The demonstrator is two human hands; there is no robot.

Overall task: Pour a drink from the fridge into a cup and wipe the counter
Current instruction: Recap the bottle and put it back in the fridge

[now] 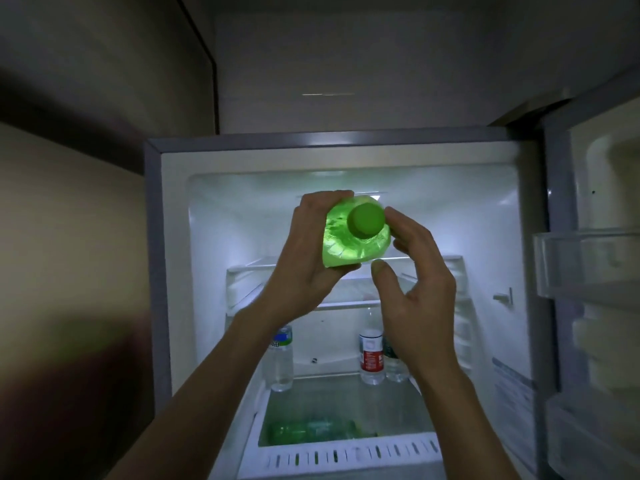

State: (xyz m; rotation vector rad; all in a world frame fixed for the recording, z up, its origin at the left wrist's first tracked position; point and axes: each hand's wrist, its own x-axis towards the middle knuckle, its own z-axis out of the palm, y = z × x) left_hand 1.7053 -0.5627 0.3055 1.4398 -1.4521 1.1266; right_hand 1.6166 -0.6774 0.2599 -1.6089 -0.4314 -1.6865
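1. My left hand is wrapped round the green bottle, held up before the open fridge.
2. My right hand is spread, its fingers near the cap.
3. I judge it best to carry the bottle capped and upright, then shut the door.

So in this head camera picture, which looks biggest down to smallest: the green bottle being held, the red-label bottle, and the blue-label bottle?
1. green bottle, though it is closest to the camera, which inflates it.
2-3. red-label bottle and blue-label bottle: too alike to rank.
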